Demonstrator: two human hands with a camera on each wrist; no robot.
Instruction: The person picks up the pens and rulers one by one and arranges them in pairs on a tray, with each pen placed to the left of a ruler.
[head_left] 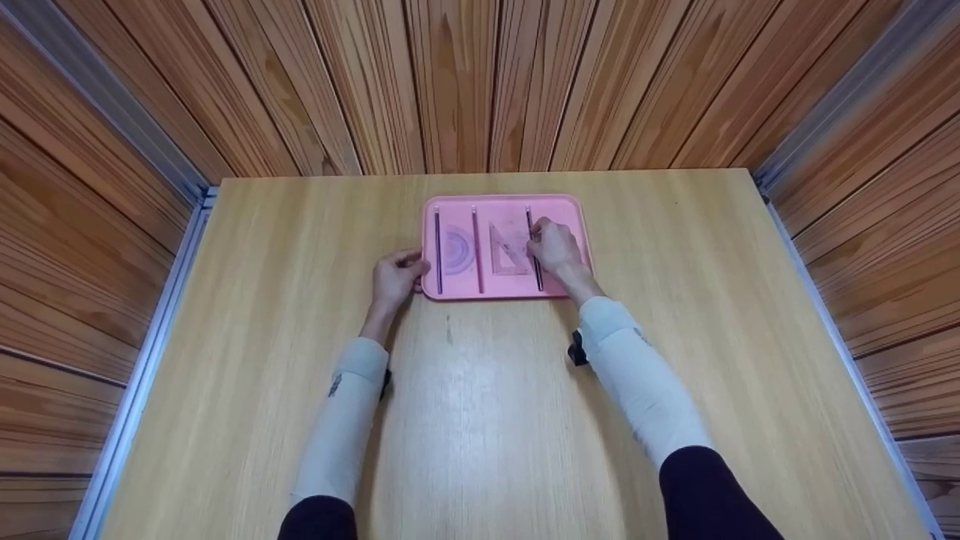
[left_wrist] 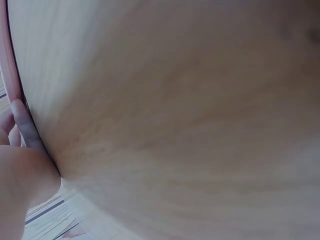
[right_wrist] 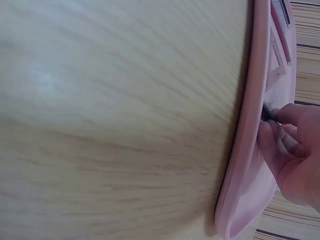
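A pink tray [head_left: 570,214] lies on the table with several stationery items on it. My left hand [head_left: 395,279] holds the tray's left edge, thumb at the rim and the other fingers along the outer side. Over the tray's right part, my right hand [head_left: 556,244] pinches a dark pencil [head_left: 538,276] between thumb and fingers; the right wrist view shows only its dark end [right_wrist: 268,113]. To its left are a clear set square [head_left: 510,264], a pink pencil [head_left: 477,255], a clear round-edged protractor [head_left: 457,251] and another dark pencil [head_left: 439,255], roughly upright in the head view.
The light wooden table [head_left: 480,420] extends around the tray. Wood-plank walls [head_left: 450,90] stand behind it and at both sides, with metal rails [head_left: 150,360] along the side edges. A small dark mark [head_left: 449,330] shows on the tabletop before the tray.
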